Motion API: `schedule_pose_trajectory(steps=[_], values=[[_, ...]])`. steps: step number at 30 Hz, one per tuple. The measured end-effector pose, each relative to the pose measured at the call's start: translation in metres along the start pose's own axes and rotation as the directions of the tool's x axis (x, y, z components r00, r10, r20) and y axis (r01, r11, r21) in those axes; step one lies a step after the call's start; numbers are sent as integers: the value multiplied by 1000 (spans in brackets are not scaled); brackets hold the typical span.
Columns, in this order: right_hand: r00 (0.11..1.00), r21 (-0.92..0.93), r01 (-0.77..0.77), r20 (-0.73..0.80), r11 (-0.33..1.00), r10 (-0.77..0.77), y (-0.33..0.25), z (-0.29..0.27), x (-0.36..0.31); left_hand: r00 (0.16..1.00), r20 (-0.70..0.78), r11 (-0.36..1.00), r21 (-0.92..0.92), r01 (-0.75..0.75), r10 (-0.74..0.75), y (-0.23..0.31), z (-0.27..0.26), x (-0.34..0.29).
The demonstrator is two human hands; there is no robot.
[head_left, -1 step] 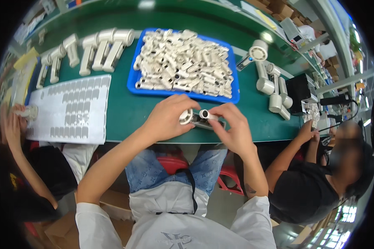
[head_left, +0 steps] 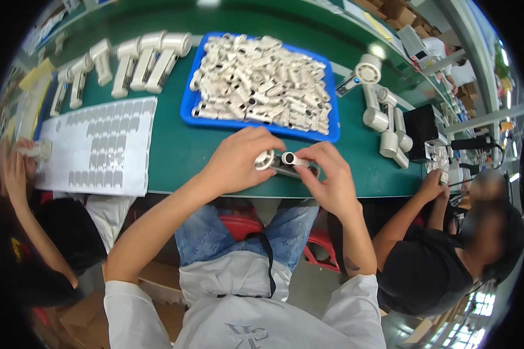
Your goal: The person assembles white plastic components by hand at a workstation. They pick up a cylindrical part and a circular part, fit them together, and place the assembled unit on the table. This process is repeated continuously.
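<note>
My left hand (head_left: 244,160) is closed around the round head of a white handheld device (head_left: 264,161), which looks like a small fan. Its handle extends to the right, with dark inner parts exposed. Between the thumb and fingers of my right hand (head_left: 330,177) is a small white tubular part (head_left: 289,157) with a dark round opening. That part sits right over the handle, and I cannot tell whether the two touch. Just beyond my hands, a blue tray (head_left: 186,113) is heaped with many similar white parts (head_left: 256,84).
Several white devices (head_left: 151,61) lie at the back left, above a white sheet of grey labels (head_left: 108,145). More devices (head_left: 384,119) lie right of the tray, beside a black box (head_left: 423,134). Co-workers' hands (head_left: 18,171) are at the left and the right (head_left: 435,186).
The tray and bench items sit slightly higher in the picture, as the view has shifted a little. Both hands keep nearly the same hold on the device and the tubular part.
</note>
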State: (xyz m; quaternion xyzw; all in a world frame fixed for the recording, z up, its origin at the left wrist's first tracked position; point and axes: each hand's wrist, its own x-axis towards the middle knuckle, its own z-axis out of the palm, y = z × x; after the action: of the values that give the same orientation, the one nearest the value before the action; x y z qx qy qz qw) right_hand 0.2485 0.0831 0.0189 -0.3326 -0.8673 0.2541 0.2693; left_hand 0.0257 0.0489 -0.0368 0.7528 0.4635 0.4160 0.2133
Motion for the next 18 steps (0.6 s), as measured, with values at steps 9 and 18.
schedule_pose_trajectory(steps=[9,18], values=[[1000,-131,15,-23,991,-18,-2,16,0,995,-72,997,-18,72,-73,8,4,-7],[999,-349,48,-1,936,-52,-9,20,0,999,-6,996,85,41,-41,10,3,-3]])
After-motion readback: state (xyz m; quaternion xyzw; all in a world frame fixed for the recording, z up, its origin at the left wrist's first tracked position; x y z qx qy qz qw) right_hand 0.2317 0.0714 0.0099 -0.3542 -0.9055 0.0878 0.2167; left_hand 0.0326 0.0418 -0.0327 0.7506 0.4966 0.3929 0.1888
